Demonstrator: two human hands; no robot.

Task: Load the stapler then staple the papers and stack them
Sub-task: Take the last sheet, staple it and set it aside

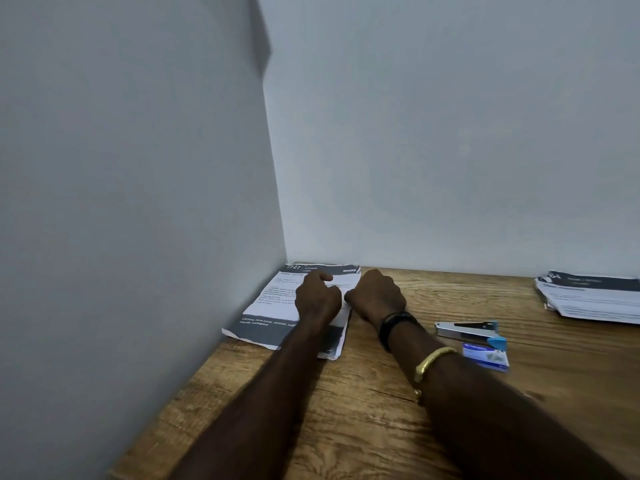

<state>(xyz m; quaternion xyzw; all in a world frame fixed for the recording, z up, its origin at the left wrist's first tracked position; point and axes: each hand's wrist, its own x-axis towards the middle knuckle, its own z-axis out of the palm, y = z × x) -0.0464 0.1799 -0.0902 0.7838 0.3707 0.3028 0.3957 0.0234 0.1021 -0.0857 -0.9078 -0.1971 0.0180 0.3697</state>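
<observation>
A stack of printed papers (273,306) with dark header and footer bands lies in the table's far left corner, against both walls. My left hand (317,297) rests on top of it, fingers bent down onto the page and the index finger stretched forward. At the stack's right edge my right hand (377,294) is curled knuckles-up, its thumb pinching the paper edge. A silver stapler (465,330) with a blue end lies on the table right of my right wrist, untouched. A small blue-and-white staple box (486,356) lies just in front of it.
A second pile of printed papers (595,301) sits at the far right against the back wall. The wooden table (363,410) meets grey walls on the left and at the back. My right forearm, with a black band and a gold bangle, crosses the table.
</observation>
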